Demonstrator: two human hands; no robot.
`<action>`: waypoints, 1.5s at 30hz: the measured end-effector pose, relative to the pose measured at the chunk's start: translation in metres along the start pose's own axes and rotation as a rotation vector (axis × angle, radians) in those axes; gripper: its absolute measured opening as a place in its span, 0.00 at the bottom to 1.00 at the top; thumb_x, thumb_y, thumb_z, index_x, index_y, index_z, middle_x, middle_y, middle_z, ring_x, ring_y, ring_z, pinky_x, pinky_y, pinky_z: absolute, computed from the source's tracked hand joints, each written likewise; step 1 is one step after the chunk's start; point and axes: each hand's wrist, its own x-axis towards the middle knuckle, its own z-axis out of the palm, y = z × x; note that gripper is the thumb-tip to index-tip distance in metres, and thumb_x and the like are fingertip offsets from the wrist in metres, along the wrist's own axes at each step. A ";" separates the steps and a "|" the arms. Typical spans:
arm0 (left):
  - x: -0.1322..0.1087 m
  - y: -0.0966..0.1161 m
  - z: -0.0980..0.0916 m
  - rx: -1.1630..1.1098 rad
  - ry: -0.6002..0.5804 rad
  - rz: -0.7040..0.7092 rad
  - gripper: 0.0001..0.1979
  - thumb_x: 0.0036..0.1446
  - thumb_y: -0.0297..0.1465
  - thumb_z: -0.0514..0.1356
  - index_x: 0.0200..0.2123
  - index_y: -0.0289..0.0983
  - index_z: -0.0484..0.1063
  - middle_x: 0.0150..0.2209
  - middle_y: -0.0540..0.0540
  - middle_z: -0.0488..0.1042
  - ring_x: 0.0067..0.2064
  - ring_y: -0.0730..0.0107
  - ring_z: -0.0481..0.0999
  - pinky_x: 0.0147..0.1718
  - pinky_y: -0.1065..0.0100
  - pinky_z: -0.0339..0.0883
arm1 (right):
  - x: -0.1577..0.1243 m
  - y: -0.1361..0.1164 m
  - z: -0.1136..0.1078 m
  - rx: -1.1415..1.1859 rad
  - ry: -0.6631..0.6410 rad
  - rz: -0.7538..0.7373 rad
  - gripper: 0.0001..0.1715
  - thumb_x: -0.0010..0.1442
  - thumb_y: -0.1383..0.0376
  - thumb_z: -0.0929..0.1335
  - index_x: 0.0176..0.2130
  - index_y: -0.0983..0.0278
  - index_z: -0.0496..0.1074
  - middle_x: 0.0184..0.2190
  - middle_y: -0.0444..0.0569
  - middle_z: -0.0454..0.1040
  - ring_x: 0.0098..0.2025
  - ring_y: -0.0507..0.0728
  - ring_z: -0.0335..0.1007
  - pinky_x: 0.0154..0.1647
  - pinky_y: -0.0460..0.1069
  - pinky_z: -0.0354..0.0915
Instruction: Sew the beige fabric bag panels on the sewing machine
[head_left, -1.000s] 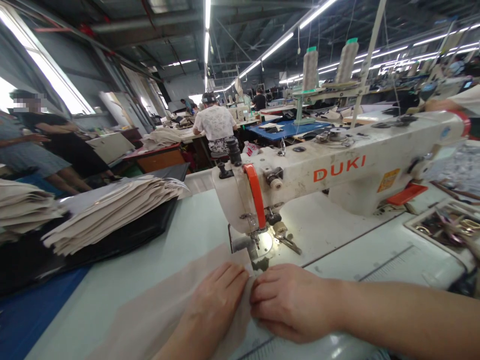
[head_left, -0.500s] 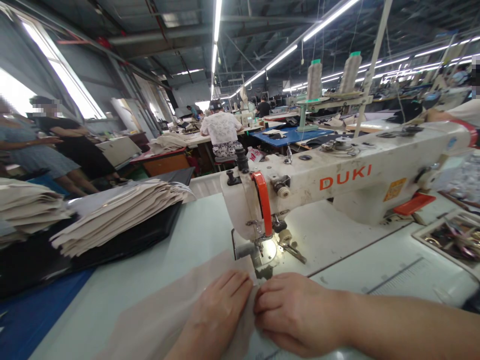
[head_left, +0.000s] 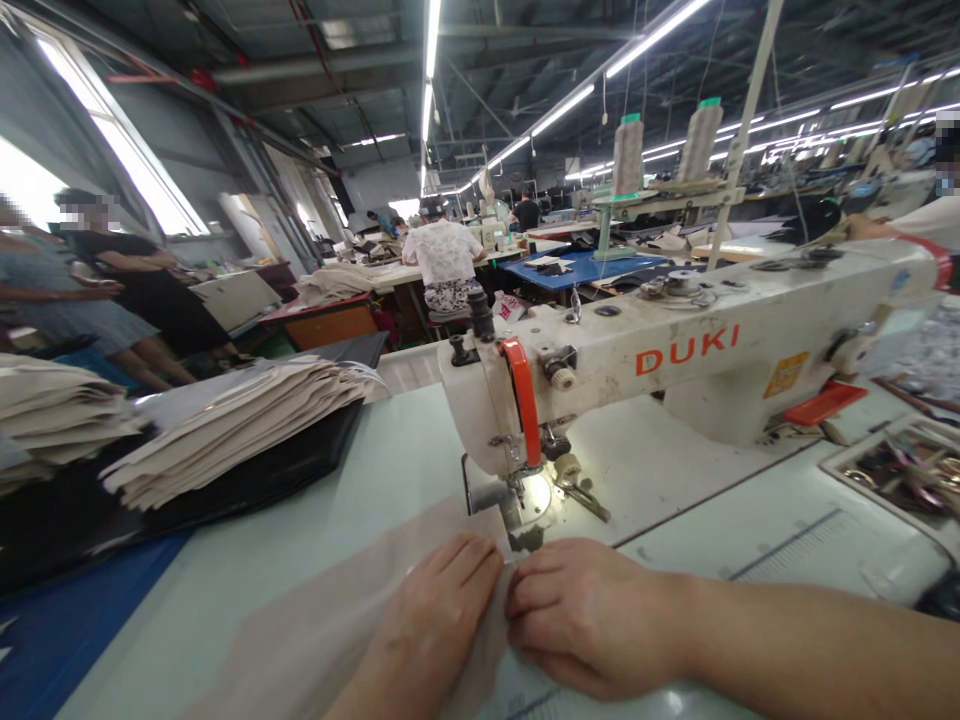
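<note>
A thin pale beige fabric piece [head_left: 337, 610] lies on the pale green machine table in front of a white sewing machine [head_left: 585, 370]. My left hand [head_left: 442, 610] rests over the fabric with its fingers close together, gripping it near its right edge. Just right of it, my right hand [head_left: 577, 615] is closed, its curled fingers pinching the same edge. Both thumbs are hidden. A corner of the fabric reaches up beside the lit needle plate [head_left: 535, 497], short of the needle. The orange guard [head_left: 523, 400] stands above it.
Stacked beige fabric pieces [head_left: 240, 430] lie on black material at the left. A tray of small metal tools [head_left: 900, 470] sits at the right. A printed ruler scale [head_left: 787, 545] marks the tabletop. Thread cones [head_left: 627, 158] stand behind the machine. Other people [head_left: 442, 250] are farther back.
Both hands keep almost the same place and grip on the fabric. The whole view has shifted very slightly.
</note>
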 end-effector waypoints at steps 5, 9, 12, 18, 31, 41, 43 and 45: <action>0.002 -0.001 0.000 -0.011 -0.021 -0.016 0.19 0.67 0.20 0.43 0.39 0.34 0.74 0.36 0.45 0.79 0.37 0.65 0.80 0.38 0.65 0.78 | -0.001 0.004 0.000 0.001 0.019 0.049 0.08 0.62 0.67 0.65 0.33 0.65 0.74 0.32 0.47 0.76 0.37 0.56 0.68 0.42 0.50 0.63; 0.005 0.003 -0.006 -0.027 -0.086 -0.062 0.20 0.66 0.20 0.44 0.38 0.36 0.75 0.36 0.45 0.80 0.38 0.65 0.80 0.39 0.66 0.79 | 0.001 0.011 0.000 -0.055 0.053 0.264 0.11 0.65 0.66 0.64 0.36 0.65 0.75 0.31 0.48 0.75 0.36 0.57 0.68 0.39 0.50 0.62; 0.002 0.009 -0.011 -0.037 -0.145 -0.101 0.18 0.65 0.21 0.47 0.42 0.37 0.77 0.41 0.44 0.80 0.43 0.64 0.80 0.46 0.64 0.77 | 0.004 0.015 -0.001 -0.061 0.043 0.344 0.10 0.65 0.66 0.65 0.42 0.65 0.76 0.35 0.49 0.75 0.40 0.58 0.69 0.42 0.51 0.63; -0.015 0.017 -0.012 -0.081 -0.148 -0.256 0.17 0.65 0.30 0.52 0.54 0.36 0.73 0.52 0.40 0.78 0.52 0.58 0.78 0.50 0.58 0.76 | 0.008 0.015 -0.004 -0.082 -0.014 0.355 0.11 0.66 0.64 0.65 0.42 0.66 0.76 0.38 0.50 0.74 0.43 0.59 0.68 0.47 0.51 0.64; 0.019 0.001 0.011 -0.200 -0.240 -0.372 0.19 0.64 0.31 0.53 0.55 0.37 0.74 0.56 0.39 0.76 0.56 0.57 0.76 0.56 0.53 0.71 | 0.006 0.040 -0.003 -0.193 0.001 0.428 0.12 0.67 0.68 0.63 0.42 0.68 0.76 0.39 0.55 0.76 0.44 0.60 0.70 0.49 0.53 0.64; 0.018 0.006 0.008 -0.157 -0.184 -0.262 0.17 0.65 0.31 0.53 0.54 0.36 0.74 0.54 0.39 0.77 0.54 0.57 0.77 0.53 0.54 0.74 | 0.000 0.035 -0.008 -0.187 -0.002 0.425 0.12 0.67 0.68 0.63 0.37 0.67 0.76 0.35 0.53 0.75 0.41 0.59 0.69 0.48 0.52 0.63; 0.019 0.003 0.010 -0.169 -0.171 -0.265 0.17 0.65 0.31 0.53 0.53 0.36 0.74 0.53 0.39 0.78 0.53 0.57 0.78 0.53 0.54 0.74 | 0.000 0.036 -0.009 -0.199 -0.021 0.433 0.13 0.68 0.68 0.63 0.38 0.68 0.76 0.35 0.54 0.75 0.40 0.59 0.69 0.47 0.52 0.63; 0.020 0.000 0.013 -0.186 -0.160 -0.265 0.17 0.65 0.31 0.53 0.53 0.37 0.74 0.53 0.39 0.78 0.53 0.57 0.77 0.54 0.53 0.73 | 0.001 0.037 -0.009 -0.209 -0.044 0.439 0.13 0.68 0.67 0.62 0.38 0.68 0.76 0.36 0.54 0.75 0.39 0.58 0.69 0.46 0.52 0.63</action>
